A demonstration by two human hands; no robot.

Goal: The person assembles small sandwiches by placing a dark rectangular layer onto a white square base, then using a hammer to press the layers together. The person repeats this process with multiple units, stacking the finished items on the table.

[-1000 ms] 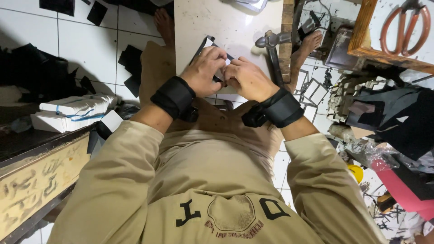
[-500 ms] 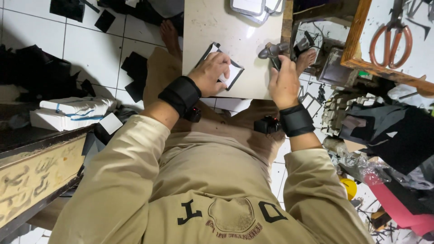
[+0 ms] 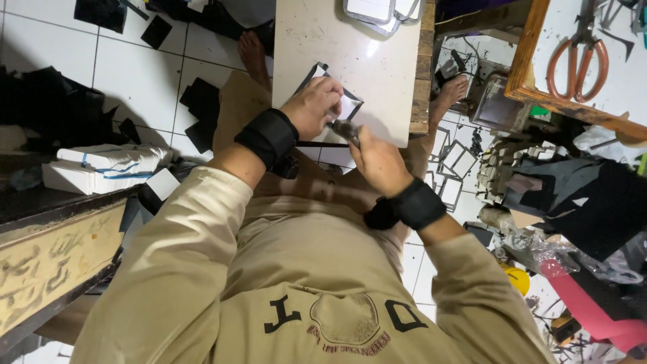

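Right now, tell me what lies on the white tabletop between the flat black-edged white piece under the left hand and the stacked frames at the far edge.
Head view: bare white tabletop; nothing lies there.
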